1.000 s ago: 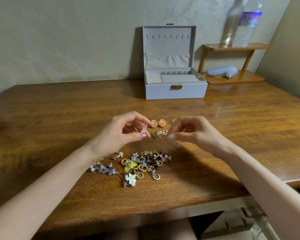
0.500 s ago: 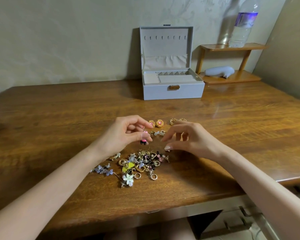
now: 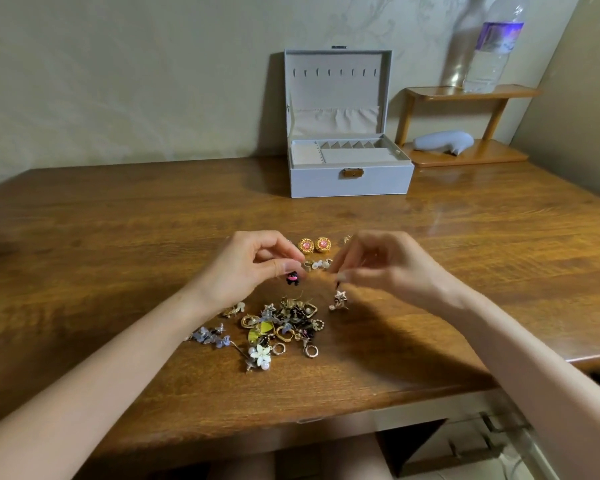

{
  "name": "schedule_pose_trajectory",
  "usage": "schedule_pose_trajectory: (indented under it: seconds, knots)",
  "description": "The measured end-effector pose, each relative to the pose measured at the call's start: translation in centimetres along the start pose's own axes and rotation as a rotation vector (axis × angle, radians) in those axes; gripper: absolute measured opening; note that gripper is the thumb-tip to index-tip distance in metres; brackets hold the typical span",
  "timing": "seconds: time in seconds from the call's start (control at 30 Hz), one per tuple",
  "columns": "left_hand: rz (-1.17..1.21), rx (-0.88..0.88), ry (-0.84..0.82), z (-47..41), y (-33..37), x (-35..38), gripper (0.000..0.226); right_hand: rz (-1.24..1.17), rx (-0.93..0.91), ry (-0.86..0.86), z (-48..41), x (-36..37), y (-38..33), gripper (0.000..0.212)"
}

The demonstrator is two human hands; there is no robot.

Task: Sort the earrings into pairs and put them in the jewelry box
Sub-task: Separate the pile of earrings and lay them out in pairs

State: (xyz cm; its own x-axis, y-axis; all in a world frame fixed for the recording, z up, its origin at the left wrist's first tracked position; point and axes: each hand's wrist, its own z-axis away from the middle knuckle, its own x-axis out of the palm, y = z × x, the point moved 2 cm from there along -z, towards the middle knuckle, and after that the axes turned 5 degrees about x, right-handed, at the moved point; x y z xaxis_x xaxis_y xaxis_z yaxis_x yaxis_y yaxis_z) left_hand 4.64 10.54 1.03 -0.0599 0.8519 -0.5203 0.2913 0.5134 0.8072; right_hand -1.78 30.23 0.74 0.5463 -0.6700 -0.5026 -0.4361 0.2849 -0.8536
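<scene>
- Evidently the sorting is in its early stage: most earrings lie tangled in one heap (image 3: 281, 327) on the near part of the table (image 3: 118, 237), directly under the person's gaze, where they are easiest to pick through.
- The left hand (image 3: 253, 268) hovers above the far edge of the heap, thumb and forefinger pinched on a small black-and-pink earring (image 3: 292, 278) that hangs below the fingertips. It is probably held up as the sample to be matched.
- The right hand (image 3: 388, 268) is blurred, but its curled fingers seem to pinch the top of a star earring (image 3: 340, 295), which dangles just beside the heap's right edge. I cannot tell whether its lower end touches the wood.
- Beyond the hands, two gold-and-pink studs (image 3: 314, 244) sit side by side, with a white pair (image 3: 318, 264) just nearer. They look like finished matches, parked between the heap and the box so they stay apart from the unsorted lot.
- The jewelry box (image 3: 350, 183) stands well apart at the far side of the table, lid upright against the wall and tray compartments open. No earring shows inside it.
- My judgement is that the star piece does not match the black-and-pink one, so one of them likely has to be set aside.
</scene>
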Motion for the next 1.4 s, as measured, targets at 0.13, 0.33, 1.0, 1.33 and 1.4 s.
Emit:
schedule_pose_trajectory:
  seconds: [0.13,0.33,1.0,1.33,1.4]
  knots:
    - [0.016,0.026,-0.009,-1.1,0.6,0.9,0.011,-0.287,0.108,0.109,0.1,-2.2,0.8,0.013]
    - [-0.158,0.08,-0.066,-3.7,1.5,3.9,0.003,-0.407,0.22,0.133,0.7,-3.2,2.9,0.014]
    - [-0.433,0.021,-0.215,-8.1,0.7,7.9,0.008,-0.118,0.274,0.112,0.6,-4.8,4.8,0.028]
    - [-0.67,0.107,-0.096,-8.0,0.5,8.3,0.009,0.162,0.275,0.273,-1.2,-4.3,4.5,0.028]
    - [-0.671,0.104,-0.085,-8.0,0.5,8.3,0.01,0.213,0.269,0.301,-1.3,-4.2,4.5,0.027]
